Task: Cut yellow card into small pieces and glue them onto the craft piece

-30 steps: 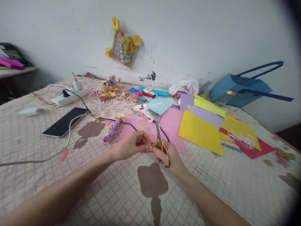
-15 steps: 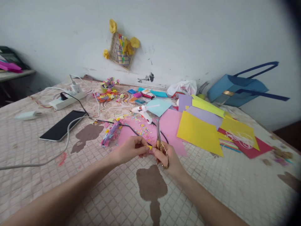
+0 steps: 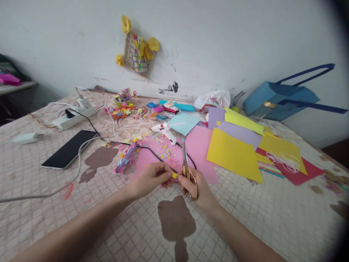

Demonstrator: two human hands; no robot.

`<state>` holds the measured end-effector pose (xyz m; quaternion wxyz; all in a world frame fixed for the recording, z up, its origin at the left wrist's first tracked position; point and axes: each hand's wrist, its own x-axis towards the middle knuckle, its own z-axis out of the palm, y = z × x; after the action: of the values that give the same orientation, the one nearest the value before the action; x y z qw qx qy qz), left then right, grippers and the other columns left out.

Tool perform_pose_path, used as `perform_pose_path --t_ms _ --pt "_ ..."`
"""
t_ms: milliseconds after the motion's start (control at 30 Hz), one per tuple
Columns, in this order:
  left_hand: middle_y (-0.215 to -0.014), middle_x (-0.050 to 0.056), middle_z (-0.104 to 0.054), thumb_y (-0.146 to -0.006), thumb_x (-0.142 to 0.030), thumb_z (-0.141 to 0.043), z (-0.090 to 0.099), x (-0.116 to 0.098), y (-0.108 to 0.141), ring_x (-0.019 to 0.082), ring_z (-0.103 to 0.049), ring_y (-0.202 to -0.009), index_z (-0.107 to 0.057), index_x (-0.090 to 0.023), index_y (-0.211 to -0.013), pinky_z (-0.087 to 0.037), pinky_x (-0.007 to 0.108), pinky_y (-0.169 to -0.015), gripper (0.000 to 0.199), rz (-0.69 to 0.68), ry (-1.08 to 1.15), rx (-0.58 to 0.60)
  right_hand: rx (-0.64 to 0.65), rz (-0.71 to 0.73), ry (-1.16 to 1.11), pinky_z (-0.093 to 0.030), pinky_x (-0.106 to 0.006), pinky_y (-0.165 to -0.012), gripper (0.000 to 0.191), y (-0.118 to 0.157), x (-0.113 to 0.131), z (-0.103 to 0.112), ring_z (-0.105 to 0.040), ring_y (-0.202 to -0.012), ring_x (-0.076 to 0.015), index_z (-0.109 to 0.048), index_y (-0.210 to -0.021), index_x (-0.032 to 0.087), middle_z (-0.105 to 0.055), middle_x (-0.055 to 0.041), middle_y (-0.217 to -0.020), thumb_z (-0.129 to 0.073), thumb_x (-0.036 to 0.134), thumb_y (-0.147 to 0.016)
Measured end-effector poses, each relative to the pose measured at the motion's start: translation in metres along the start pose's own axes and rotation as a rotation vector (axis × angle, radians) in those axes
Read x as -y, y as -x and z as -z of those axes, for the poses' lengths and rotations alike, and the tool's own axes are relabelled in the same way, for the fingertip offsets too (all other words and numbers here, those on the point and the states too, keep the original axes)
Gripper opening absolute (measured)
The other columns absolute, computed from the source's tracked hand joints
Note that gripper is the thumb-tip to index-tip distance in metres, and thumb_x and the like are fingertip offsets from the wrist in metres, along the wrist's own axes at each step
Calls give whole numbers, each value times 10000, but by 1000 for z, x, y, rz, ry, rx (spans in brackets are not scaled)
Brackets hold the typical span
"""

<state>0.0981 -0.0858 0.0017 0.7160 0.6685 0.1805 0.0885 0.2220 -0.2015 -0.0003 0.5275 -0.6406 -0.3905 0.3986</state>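
Observation:
A small piece of yellow paper (image 3: 174,175) is pinched between the fingertips of my left hand (image 3: 155,175). My right hand (image 3: 196,185) grips gold-handled scissors (image 3: 185,160), whose blades point away from me. Its thumb and finger also come up to the right end of the yellow piece. Both hands are over the near edge of a pink paper sheet (image 3: 148,154), which is strewn with tiny coloured paper scraps (image 3: 167,153). Behind them lies a white glue gun (image 3: 166,131). Left of the sheet is a purple paper strip with small coloured cutouts (image 3: 127,158).
A tablet-like black device (image 3: 69,149), a power strip (image 3: 75,118) and cables lie on the left. On the right are yellow sheets (image 3: 233,155), a red sheet (image 3: 308,173), white string (image 3: 283,162) and a blue bag (image 3: 280,100). A small pot of paper pieces (image 3: 122,98) stands behind.
The view has shifted slightly. The yellow piece between my fingertips now shows a little more of its surface. Both hands keep their hold.

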Motion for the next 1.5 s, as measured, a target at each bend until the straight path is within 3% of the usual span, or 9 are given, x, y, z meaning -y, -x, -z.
perform_pose_path --t_ms 467,833,1133,1500 --pt "-611 4 -571 -759 -314 -576 1 3 0 82 -530 -535 -552 -113 -725 -439 222 -537 205 24 -32 2 29 14 -14 -324 -194 -403 185 3 -3 -3 -399 -402 -74 -486 -713 163 -446 56 -468 -504 340 -765" --pt "-709 42 -617 -774 -348 -555 1 -2 1 97 -555 -598 -555 -103 -791 -446 246 -587 246 34 -10 19 -51 87 -9 -342 -191 -405 149 3 -7 -4 -406 -408 -72 -485 -731 166 -436 64 -477 -500 311 -765" --pt "-673 17 -600 -742 -316 -601 1 0 1 80 -540 -572 -547 -112 -746 -425 219 -556 210 35 46 30 -9 48 -38 -343 -200 -401 200 6 -3 -3 -409 -403 -76 -495 -733 169 -440 60 -484 -524 365 -758" --pt "-691 32 -596 -739 -345 -586 -1 -1 0 99 -538 -582 -543 -112 -782 -437 240 -547 241 9 -90 -10 -24 36 41 -329 -196 -404 156 4 0 -1 -405 -406 -79 -484 -704 174 -433 65 -468 -511 323 -739"
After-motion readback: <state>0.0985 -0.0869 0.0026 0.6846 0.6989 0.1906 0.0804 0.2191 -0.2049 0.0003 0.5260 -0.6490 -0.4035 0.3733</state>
